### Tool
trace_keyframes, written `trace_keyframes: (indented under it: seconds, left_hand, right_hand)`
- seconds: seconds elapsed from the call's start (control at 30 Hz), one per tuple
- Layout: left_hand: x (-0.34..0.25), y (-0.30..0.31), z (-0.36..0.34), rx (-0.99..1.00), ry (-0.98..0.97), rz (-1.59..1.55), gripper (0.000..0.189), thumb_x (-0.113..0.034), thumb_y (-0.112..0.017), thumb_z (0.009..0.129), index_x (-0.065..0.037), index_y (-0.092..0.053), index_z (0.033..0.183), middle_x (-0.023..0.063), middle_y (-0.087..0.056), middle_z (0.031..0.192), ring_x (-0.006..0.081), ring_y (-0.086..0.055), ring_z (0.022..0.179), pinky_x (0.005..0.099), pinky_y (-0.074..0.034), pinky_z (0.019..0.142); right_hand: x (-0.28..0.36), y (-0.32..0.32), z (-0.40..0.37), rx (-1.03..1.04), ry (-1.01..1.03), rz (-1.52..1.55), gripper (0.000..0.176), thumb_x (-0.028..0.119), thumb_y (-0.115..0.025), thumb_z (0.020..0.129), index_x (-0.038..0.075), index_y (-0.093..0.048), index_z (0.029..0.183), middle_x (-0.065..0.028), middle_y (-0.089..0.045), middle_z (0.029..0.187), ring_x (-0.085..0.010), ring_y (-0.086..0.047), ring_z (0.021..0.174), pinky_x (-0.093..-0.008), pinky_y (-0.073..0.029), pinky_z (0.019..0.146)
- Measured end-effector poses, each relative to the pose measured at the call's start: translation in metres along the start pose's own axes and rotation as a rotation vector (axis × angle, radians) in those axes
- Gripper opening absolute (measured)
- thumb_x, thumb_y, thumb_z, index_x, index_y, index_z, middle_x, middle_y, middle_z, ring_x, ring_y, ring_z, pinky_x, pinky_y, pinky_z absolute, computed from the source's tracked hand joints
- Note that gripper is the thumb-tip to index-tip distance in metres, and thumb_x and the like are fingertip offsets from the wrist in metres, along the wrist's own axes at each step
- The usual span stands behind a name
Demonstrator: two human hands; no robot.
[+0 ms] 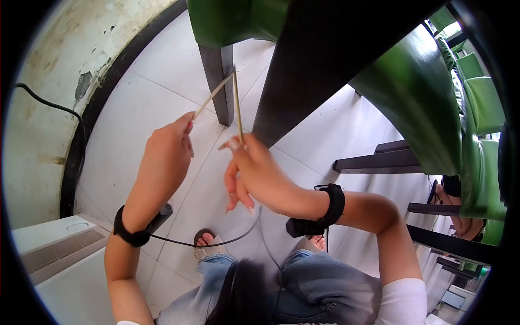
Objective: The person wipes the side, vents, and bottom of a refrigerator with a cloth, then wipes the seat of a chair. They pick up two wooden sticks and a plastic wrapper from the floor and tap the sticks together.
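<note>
My left hand (167, 154) is closed, its thumb and fingers pinching the lower end of a thin pale stick (214, 95) that slants up to the right. A second thin, yellowish stick (238, 108) stands nearly upright, with its lower end pinched in my right hand (262, 176); the other fingers of that hand curl loosely below. The upper ends of both sticks meet in a narrow point in front of a dark chair leg (219, 86). Whether they are joined there, or are one folded strip, I cannot make out. Black straps sit on both wrists.
A dark table edge (325, 59) runs diagonally across the upper middle. Green-covered chairs (417, 97) stand at the right. A stained wall (59, 108) with a black cable is at left, above a white appliance (65, 254). Cables hang across my lap. Another person's legs (455, 216) show far right.
</note>
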State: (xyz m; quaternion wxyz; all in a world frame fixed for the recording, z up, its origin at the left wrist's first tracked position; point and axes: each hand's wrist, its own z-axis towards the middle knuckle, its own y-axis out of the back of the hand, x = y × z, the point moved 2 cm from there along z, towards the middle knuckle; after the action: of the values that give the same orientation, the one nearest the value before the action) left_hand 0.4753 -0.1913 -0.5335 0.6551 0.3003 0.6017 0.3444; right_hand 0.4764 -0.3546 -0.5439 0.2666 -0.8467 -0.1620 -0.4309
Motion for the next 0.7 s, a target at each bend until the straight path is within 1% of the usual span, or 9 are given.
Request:
trace_keyframes:
  seconds: [0.07, 0.1, 0.2, 0.27, 0.33, 0.5, 0.57, 0.63, 0.7]
  left_hand:
    - [-0.016, 0.019, -0.005, 0.038, 0.041, 0.088, 0.028, 0.003, -0.05, 0.077, 0.002, -0.056, 0.105, 0.0202, -0.059, 0.074, 0.0343, -0.058, 0.067, 0.0376, -0.046, 0.062]
    - [-0.019, 0.024, -0.008, -0.072, -0.063, 0.137, 0.028, 0.003, -0.049, 0.077, 0.002, -0.056, 0.105, 0.02, -0.059, 0.074, 0.0338, -0.058, 0.066, 0.0369, -0.046, 0.061]
    - [-0.045, 0.044, -0.004, -0.101, -0.03, 0.084, 0.03, 0.005, -0.049, 0.076, 0.002, -0.055, 0.105, 0.0198, -0.058, 0.074, 0.0344, -0.057, 0.066, 0.0371, -0.046, 0.061]
    - [-0.047, 0.037, 0.002, -0.085, -0.179, 0.053, 0.032, 0.006, -0.049, 0.075, 0.004, -0.053, 0.107, 0.0195, -0.057, 0.075, 0.0341, -0.056, 0.066, 0.038, -0.046, 0.061]
    - [-0.047, 0.022, 0.008, -0.102, -0.289, 0.066, 0.032, 0.006, -0.049, 0.075, 0.005, -0.052, 0.107, 0.0194, -0.057, 0.076, 0.0336, -0.056, 0.066, 0.0382, -0.045, 0.06]
    - [-0.036, 0.019, 0.01, -0.038, -0.222, 0.012, 0.033, 0.005, -0.049, 0.076, 0.006, -0.051, 0.11, 0.021, -0.057, 0.078, 0.0353, -0.056, 0.069, 0.0394, -0.045, 0.061]
    - [-0.03, 0.02, 0.009, -0.033, -0.209, -0.018, 0.033, 0.005, -0.049, 0.077, 0.006, -0.052, 0.109, 0.0217, -0.058, 0.079, 0.0356, -0.057, 0.07, 0.0392, -0.046, 0.062]
    - [-0.026, 0.021, 0.006, -0.059, -0.225, -0.043, 0.032, 0.005, -0.049, 0.077, 0.006, -0.053, 0.108, 0.022, -0.058, 0.079, 0.0358, -0.057, 0.069, 0.0387, -0.046, 0.061]
    - [-0.024, 0.02, 0.006, -0.063, -0.216, -0.074, 0.03, 0.005, -0.049, 0.077, 0.006, -0.053, 0.107, 0.0221, -0.058, 0.078, 0.0358, -0.057, 0.068, 0.0383, -0.046, 0.061]
  right_hand:
    - [-0.013, 0.007, -0.001, -0.046, -0.075, 0.031, 0.031, 0.025, -0.025, 0.097, -0.003, -0.03, 0.108, -0.0135, -0.05, 0.062, -0.0182, -0.045, 0.034, -0.0351, -0.051, 0.052]
    - [-0.021, 0.009, -0.002, -0.06, -0.114, 0.053, 0.031, 0.026, -0.025, 0.097, -0.003, -0.031, 0.108, -0.0133, -0.05, 0.062, -0.0182, -0.045, 0.034, -0.0344, -0.05, 0.052]
    - [-0.042, 0.013, -0.013, -0.066, -0.211, 0.057, 0.033, 0.028, -0.026, 0.097, -0.002, -0.034, 0.108, -0.0126, -0.05, 0.062, -0.0177, -0.045, 0.035, -0.0323, -0.049, 0.049]
    - [-0.051, 0.015, -0.021, -0.011, -0.257, -0.027, 0.033, 0.028, -0.026, 0.097, -0.002, -0.035, 0.11, -0.0119, -0.051, 0.061, -0.0169, -0.046, 0.036, -0.0306, -0.048, 0.046]
    - [-0.06, 0.021, -0.029, 0.103, -0.281, -0.188, 0.031, 0.028, -0.031, 0.096, 0.001, -0.037, 0.108, -0.0111, -0.051, 0.06, -0.0179, -0.05, 0.039, -0.0318, -0.048, 0.043]
    - [-0.066, 0.074, -0.056, 0.216, -0.313, -0.842, 0.032, 0.027, -0.045, 0.09, 0.001, -0.053, 0.107, -0.0094, -0.057, 0.062, -0.0158, -0.055, 0.045, -0.0263, -0.046, 0.04]
    - [-0.051, 0.104, -0.071, 0.2, -0.465, -0.951, 0.03, 0.026, -0.047, 0.089, 0.001, -0.058, 0.103, -0.009, -0.058, 0.062, -0.0137, -0.057, 0.048, -0.0244, -0.046, 0.04]
    - [-0.034, 0.133, -0.087, -0.041, -0.617, -1.078, 0.025, 0.021, -0.05, 0.088, 0.0, -0.061, 0.097, -0.0077, -0.06, 0.063, -0.0122, -0.057, 0.046, -0.0209, -0.045, 0.039]
    - [-0.015, 0.157, -0.099, -0.29, -0.399, -1.179, 0.025, 0.021, -0.048, 0.09, 0.0, -0.061, 0.094, -0.007, -0.058, 0.057, -0.0102, -0.055, 0.042, -0.0215, -0.044, 0.038]
